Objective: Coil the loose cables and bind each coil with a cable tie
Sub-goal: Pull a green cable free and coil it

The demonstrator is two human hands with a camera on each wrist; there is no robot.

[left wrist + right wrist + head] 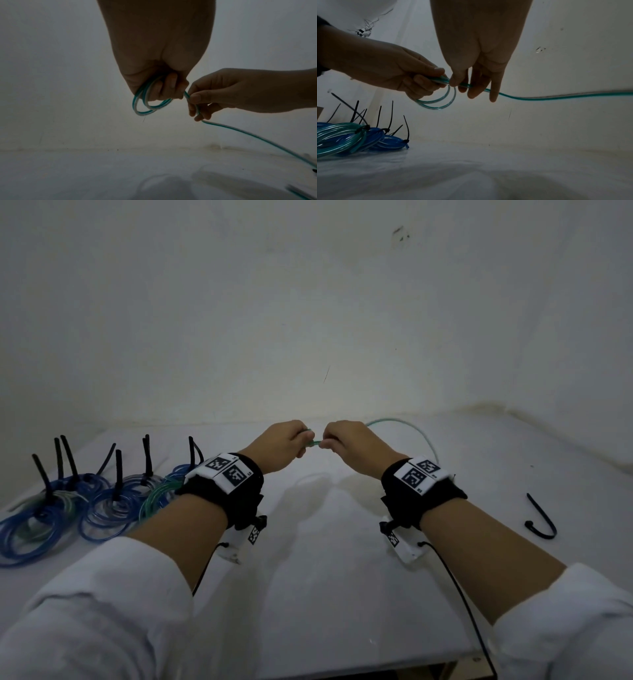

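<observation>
Green cable (150, 106) loops are hanging from the left hand (281, 441), whose curled fingers (169, 86) are clamping them. Just beside, the right hand (352, 443) is pinching the trailing strand between thumb and fingers (494, 93).

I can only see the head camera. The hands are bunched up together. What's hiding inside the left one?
Observer: The left hand holds two small loops of green cable hanging under its fingers.
Child: And what's the other hand doing?
Observer: The right hand pinches the same cable right beside the loops, and the loose end runs out past its fingers to the right.
Child: Are the coils on the table tied up already?
Observer: The right wrist view shows black cable ties cinched round the blue and green coils, tails sticking up.
</observation>
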